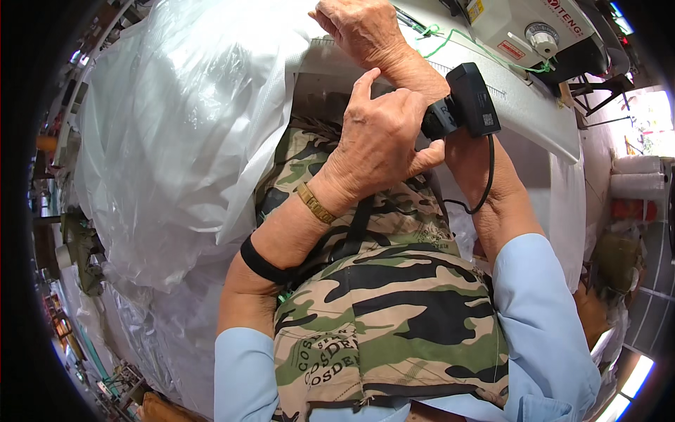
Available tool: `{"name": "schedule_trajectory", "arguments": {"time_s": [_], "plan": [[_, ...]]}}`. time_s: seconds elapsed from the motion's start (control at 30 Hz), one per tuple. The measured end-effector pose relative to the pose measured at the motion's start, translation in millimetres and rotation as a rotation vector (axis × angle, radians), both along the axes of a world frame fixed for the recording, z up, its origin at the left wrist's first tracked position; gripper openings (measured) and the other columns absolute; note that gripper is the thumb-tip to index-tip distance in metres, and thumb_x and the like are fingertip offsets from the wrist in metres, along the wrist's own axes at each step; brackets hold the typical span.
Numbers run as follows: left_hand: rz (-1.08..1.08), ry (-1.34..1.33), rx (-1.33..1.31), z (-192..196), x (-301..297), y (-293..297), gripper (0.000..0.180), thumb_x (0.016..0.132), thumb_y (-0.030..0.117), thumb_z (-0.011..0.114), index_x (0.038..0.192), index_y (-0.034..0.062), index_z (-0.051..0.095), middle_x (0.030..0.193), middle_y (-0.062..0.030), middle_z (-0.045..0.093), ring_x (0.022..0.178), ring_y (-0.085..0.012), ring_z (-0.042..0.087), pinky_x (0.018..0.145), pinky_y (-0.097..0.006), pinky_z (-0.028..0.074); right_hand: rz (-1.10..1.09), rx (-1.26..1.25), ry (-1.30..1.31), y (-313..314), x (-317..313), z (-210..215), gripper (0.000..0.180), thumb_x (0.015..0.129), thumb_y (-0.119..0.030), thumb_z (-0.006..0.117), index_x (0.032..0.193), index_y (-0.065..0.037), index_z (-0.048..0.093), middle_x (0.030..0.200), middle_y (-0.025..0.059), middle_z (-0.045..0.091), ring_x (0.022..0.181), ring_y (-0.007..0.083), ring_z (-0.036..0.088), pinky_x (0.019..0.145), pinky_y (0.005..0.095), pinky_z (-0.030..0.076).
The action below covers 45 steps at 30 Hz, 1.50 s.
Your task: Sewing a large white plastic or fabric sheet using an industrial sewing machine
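Now left hand (380, 141) pinching black device (467, 102) on right forearm (485, 176).

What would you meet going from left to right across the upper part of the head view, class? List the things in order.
Clear plastic sheeting → left hand → black device strapped to the right wrist → white sewing machine → white rolls at the right edge.

Left hand (380, 144) curled against the right wrist, right hand (360, 28) loosely closed beyond it.
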<state>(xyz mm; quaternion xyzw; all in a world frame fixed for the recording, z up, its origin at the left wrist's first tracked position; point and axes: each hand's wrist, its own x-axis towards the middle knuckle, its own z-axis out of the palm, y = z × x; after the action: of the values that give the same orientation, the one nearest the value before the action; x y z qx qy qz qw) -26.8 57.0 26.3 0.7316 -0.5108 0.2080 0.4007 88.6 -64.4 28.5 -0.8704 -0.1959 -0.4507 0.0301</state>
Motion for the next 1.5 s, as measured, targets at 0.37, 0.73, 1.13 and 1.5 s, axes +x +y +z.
{"name": "schedule_trajectory", "arguments": {"time_s": [0.37,0.73,1.13,1.5], "plan": [[0.027,0.011,0.109,1.3,-4.2,4.4,0.036,0.079,0.033,0.072,0.093,0.0022,0.058,0.075,-0.0082,0.056,0.075,-0.027,0.061,0.102,-0.05,0.039,-0.081,0.448,0.184,0.4,2.5,9.3,0.027,0.093,-0.032,0.064,0.082,-0.008,0.069,0.069,0.0123,0.068,0.063,0.0277,0.068,0.061,0.0383,0.054],[0.014,0.033,0.198,5.5,-2.4,16.9,0.044,0.077,0.035,0.079,0.099,0.0012,0.062,0.083,-0.0071,0.061,0.08,-0.0255,0.063,0.099,-0.049,0.043,0.02,0.633,0.233,9.3,-3.9,7.0,0.027,0.096,-0.028,0.061,0.085,-0.005,0.069,0.07,0.01,0.07,0.065,0.0242,0.069,0.06,0.0341,0.051],[0.264,0.614,0.171,-52.3,-4.0,143.8,0.027,0.085,0.011,0.074,0.107,-0.002,0.066,0.092,-0.0145,0.071,0.08,-0.0256,0.069,0.073,-0.033,0.053,0.044,0.633,0.647,41.1,-74.7,-0.9,0.036,0.097,-0.032,0.058,0.078,-0.002,0.069,0.065,0.0175,0.064,0.064,0.0375,0.065,0.061,0.045,0.05],[0.608,0.564,0.035,45.0,10.2,277.0,0.015,0.094,0.006,0.063,0.106,0.0001,0.069,0.092,-0.0052,0.073,0.084,-0.0123,0.069,0.077,-0.028,0.053,0.305,1.237,1.037,80.1,-50.2,-118.6,0.05,0.093,-0.04,0.066,0.115,0.006,0.06,0.104,0.014,0.069,0.094,0.0204,0.065,0.082,0.0342,0.051]]}}
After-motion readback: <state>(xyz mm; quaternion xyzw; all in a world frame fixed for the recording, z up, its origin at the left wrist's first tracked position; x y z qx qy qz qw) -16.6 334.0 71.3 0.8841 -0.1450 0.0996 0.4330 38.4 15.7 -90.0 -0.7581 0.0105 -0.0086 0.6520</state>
